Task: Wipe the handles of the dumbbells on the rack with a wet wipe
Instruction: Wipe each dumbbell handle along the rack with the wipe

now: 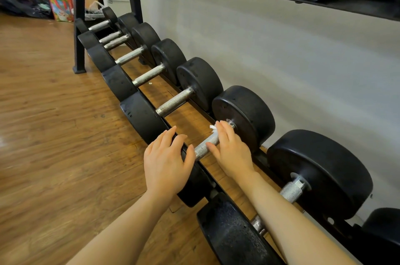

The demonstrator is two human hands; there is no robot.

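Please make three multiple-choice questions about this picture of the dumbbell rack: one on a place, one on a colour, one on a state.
1. Where is the wet wipe?
A. on the floor
B. under the right hand on a handle
C. on the upper shelf

2. What colour are the dumbbell heads?
A. black
B. red
C. silver

3. How is the left hand?
A. gripping a handle
B. holding the wipe
C. resting with straight fingers on a dumbbell head

Answers: 1 B, white shows at the fingertips; 2 A, all heads are black; 3 C, nothing is gripped.
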